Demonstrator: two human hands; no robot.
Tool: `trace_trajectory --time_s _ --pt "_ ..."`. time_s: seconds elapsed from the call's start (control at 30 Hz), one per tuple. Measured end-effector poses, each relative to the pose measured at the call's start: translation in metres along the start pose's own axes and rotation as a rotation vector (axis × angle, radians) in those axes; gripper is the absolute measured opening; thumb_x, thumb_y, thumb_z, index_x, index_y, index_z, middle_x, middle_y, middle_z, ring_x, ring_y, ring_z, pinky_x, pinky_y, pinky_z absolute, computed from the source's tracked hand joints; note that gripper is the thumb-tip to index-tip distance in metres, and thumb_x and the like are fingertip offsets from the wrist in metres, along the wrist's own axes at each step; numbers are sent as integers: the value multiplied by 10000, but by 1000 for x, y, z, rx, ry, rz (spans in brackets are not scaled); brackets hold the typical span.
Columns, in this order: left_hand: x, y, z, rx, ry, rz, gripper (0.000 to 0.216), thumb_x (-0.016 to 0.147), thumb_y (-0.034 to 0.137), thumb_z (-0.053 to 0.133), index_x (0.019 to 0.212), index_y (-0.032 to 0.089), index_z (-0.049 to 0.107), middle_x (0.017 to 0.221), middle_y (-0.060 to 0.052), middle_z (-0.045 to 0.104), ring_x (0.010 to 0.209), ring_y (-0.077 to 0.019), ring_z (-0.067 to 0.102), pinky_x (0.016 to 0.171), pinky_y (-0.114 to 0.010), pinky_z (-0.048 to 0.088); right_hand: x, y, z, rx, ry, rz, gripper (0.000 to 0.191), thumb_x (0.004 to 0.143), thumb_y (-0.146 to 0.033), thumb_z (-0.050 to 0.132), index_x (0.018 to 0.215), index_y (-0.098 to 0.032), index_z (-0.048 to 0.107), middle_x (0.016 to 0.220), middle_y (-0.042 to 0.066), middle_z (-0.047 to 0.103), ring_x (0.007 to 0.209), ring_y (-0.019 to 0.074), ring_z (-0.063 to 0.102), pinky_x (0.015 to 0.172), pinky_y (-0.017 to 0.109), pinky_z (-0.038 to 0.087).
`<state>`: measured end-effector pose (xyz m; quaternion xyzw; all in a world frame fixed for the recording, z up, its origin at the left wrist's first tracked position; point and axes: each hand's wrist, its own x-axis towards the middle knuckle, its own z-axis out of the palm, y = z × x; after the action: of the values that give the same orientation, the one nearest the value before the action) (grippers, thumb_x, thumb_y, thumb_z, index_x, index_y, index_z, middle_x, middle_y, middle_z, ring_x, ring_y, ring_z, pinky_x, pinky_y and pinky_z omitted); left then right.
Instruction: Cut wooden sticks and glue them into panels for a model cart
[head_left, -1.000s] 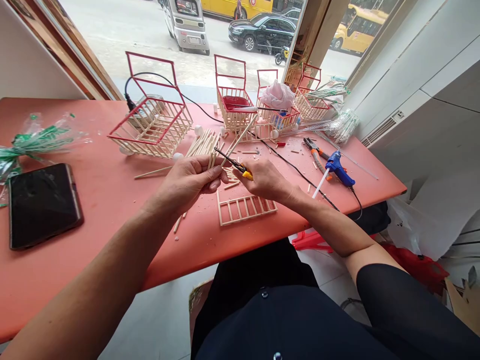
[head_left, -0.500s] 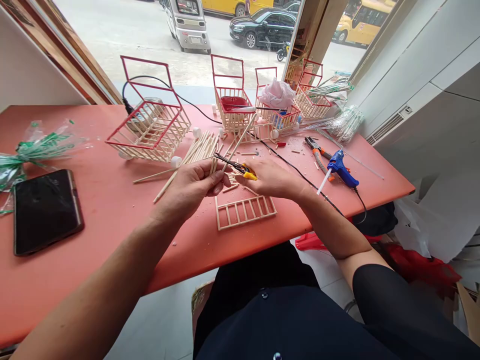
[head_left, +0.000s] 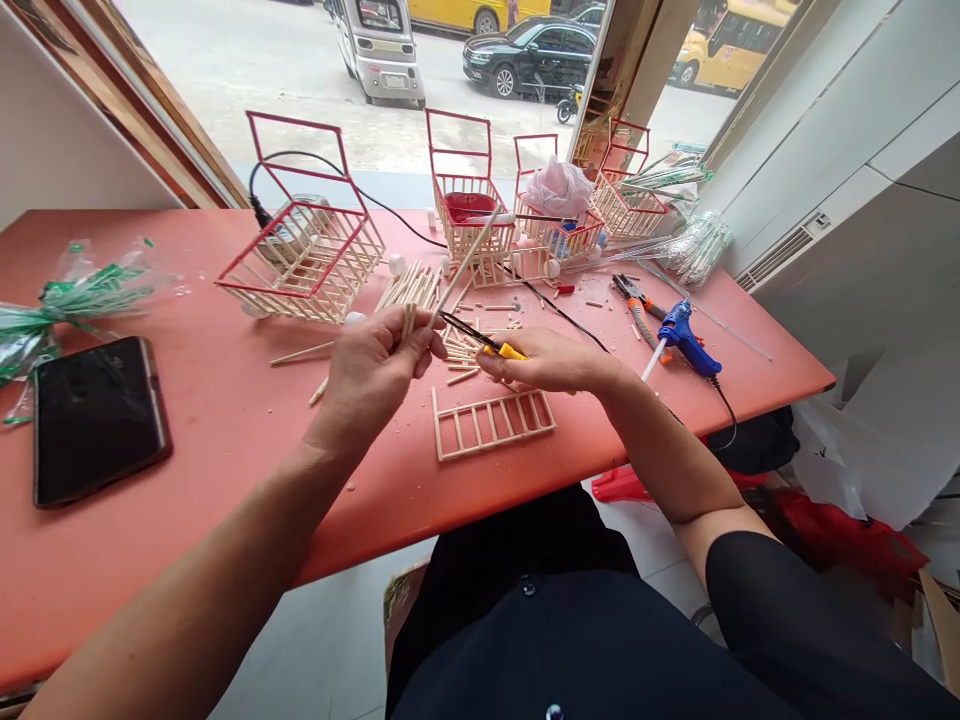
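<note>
My left hand (head_left: 375, 370) is closed on wooden sticks. A long wooden stick (head_left: 471, 260) slants up from its fingertips toward the back of the table, and a short piece (head_left: 409, 318) pokes out above the fist. Yellow-handled pliers (head_left: 480, 338) are gripped in my right hand (head_left: 551, 360), their dark jaws against or just beside the long stick near the left fingertips. Below the hands a ladder-like stick frame (head_left: 495, 425) lies flat. Cut short sticks (head_left: 463, 376) are scattered between the hands, and a pile of longer sticks (head_left: 411, 287) lies behind the left hand.
Stick-built carts with red rims, such as the left one (head_left: 300, 265), line the back. At right are a blue glue gun (head_left: 686, 340) with its cord and orange-handled pliers (head_left: 636, 305). A dark tablet (head_left: 101, 425) and green-tied plastic bundle (head_left: 82, 300) lie at left.
My left hand has moved slightly left and turned, and the long stick now stands out from its fingertips. The pliers and my right hand have shifted a little to the right.
</note>
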<state>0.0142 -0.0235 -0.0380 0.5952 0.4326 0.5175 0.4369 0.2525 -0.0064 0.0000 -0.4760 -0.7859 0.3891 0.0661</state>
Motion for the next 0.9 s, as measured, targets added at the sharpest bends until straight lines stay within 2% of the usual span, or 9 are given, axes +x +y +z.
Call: trace_trajectory --time_s 0.07,0.13,0.23,0.3,0.4,0.47,0.6,0.7,0.9 --pt "3 -3 -2 -118 6 -56 52 877 203 831 847 177 798 729 -42 721 548 -105 475 537 -245 338 0 9 -1 -39 84 -56 558 1097 -731 659 938 -196 655 871 16 674 824 176 586 770 293 398" --pt "6 -6 -1 -213 -25 -109 97 825 213 864 874 167 795 729 -44 734 522 -94 468 524 -238 329 3 19 0 -2 225 -108 595 1049 -784 683 981 -193 691 921 36 701 891 204 610 820 322 431" --pt "5 -7 4 -292 -99 -150 184 776 241 922 878 153 798 691 -32 716 506 -83 463 515 -231 317 8 29 5 254 585 -162 636 1004 -833 708 1147 -213 722 1055 70 755 967 225 657 911 372 517" --pt "2 -5 8 -321 -145 -173 227 753 258 955 881 145 805 686 -32 715 506 -79 465 512 -229 314 10 30 7 470 746 -249 601 985 -805 760 1230 -257 732 1190 86 799 1025 226 698 994 401 574" --pt "-2 -2 12 -314 -215 -207 272 737 279 982 906 141 820 705 -44 732 512 -82 474 505 -229 323 13 28 6 718 742 -354 550 980 -740 802 1331 -319 750 1346 94 827 1099 239 749 1060 446 627" --pt "-3 -1 12 -284 -252 -208 264 745 285 981 896 144 816 719 -53 743 523 -86 488 507 -228 339 14 27 6 786 709 -366 538 994 -732 780 1346 -326 752 1366 103 828 1157 258 760 1052 465 651" --pt "-4 1 12 -217 -281 -167 215 791 291 944 840 152 787 726 -62 744 541 -92 495 514 -231 350 14 23 10 778 740 -378 441 1015 -660 769 1294 -322 730 1353 94 804 1269 273 741 1086 457 665" --pt "-4 3 11 -175 -285 -144 190 817 294 908 826 157 777 735 -65 745 548 -98 500 519 -239 357 13 19 14 749 749 -446 392 1023 -626 770 1273 -330 709 1321 89 780 1290 274 723 1105 444 662" --pt "-6 6 11 -146 -275 -140 173 813 290 867 792 156 760 735 -65 736 549 -92 493 526 -234 361 13 11 19 669 811 -537 414 1020 -709 763 1148 -322 695 1252 94 756 1329 299 722 1101 471 664"
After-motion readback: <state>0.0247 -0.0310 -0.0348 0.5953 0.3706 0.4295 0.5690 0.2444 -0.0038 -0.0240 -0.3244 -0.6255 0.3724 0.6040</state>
